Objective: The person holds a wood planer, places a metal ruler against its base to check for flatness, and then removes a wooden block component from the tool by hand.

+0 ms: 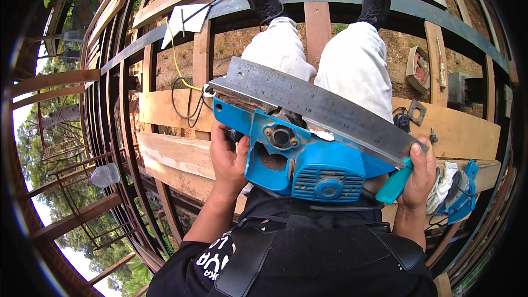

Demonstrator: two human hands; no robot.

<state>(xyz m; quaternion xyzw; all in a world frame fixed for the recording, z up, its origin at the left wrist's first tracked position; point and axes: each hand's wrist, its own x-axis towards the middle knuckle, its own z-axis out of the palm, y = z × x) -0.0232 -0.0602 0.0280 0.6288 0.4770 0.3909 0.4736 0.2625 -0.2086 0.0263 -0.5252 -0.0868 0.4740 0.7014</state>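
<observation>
Gripped: our L hand (226, 157) has blue planer (335, 159), R hand (417, 176) teal-handled square (391, 188).
Steel blade (308, 96) btwn hands, along planer's edge.

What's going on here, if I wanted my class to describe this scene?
A person, seemingly seated over a timber frame, holds a blue power planer above their lap. The left hand grips its black knob. The right hand holds the green-handled metal square, whose marked blade runs along the planer's far side; whether it touches all the way is unclear.
</observation>
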